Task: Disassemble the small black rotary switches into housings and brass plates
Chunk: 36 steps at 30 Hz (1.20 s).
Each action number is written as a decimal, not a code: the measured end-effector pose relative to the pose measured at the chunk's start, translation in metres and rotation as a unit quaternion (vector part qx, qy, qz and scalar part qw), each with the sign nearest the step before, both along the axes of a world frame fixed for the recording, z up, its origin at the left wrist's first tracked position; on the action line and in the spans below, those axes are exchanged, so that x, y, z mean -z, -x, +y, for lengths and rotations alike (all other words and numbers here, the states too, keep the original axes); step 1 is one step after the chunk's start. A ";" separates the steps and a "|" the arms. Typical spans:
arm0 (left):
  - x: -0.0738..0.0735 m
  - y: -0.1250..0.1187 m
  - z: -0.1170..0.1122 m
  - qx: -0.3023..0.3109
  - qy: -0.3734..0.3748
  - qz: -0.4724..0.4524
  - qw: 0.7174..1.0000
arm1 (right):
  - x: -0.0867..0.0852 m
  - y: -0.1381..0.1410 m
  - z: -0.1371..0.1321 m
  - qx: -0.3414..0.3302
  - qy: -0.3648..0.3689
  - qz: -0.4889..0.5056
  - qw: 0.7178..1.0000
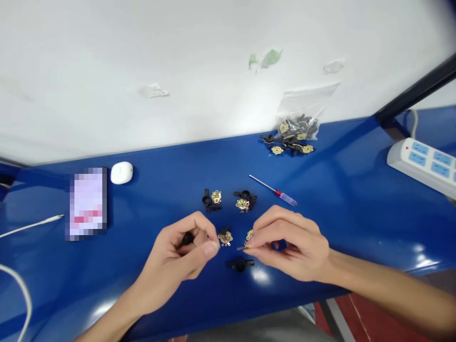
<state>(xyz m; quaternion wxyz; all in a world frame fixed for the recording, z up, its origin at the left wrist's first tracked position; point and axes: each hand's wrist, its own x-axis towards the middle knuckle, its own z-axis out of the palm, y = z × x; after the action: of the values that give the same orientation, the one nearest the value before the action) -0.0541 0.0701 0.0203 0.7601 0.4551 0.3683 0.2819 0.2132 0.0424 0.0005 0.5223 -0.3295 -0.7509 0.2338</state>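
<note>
The left hand (171, 251) is closed in a pinch around a small black piece (187, 239). The fingers cover most of it, so its shape is hard to see. The right hand (292, 244) pinches a thin metal bit (242, 248) between its thumb and first finger. It may be a tiny screw, but it is too small to tell.

Between the two hands, a gold metal part (225, 237) lies on the blue tabletop (356, 204). Another gold part (249, 234) sits right by the right hand, which hides some of it. A black plastic part (240, 265) lies just below the hands. Two sets of black and gold parts (212, 199) (245, 200) lie a little farther up.

Just beside the right hand's fingers is a small screwdriver (276, 193) with a red and clear handle. Farther up is a clear plastic bag (297, 127) with more black and gold parts in and around it.

On the left are a white round thing (121, 172) and a flat thing (87, 204) that is blurred, so no one can read it. A white cable (21, 289) is cut off by the edge of the view. A white power strip (422, 164) is cut off on the right.
</note>
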 end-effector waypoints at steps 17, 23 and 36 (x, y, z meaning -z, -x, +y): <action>0.009 0.020 0.006 -0.023 -0.073 0.050 0.996 | 0.000 -0.001 0.011 0.054 -0.075 -0.057 0.994; -0.002 0.011 -0.006 -0.031 -0.054 0.036 0.997 | 0.008 -0.003 0.015 0.058 -0.113 -0.090 0.988; -0.006 0.006 -0.003 -0.104 0.005 -0.059 0.993 | 0.002 -0.007 0.011 0.068 -0.126 -0.112 0.983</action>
<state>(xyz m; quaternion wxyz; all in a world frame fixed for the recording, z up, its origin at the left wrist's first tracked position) -0.0604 0.0668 0.0266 0.7495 0.3928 0.3693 0.3843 0.2203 0.0535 -0.0010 0.4871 -0.3356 -0.8039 0.0624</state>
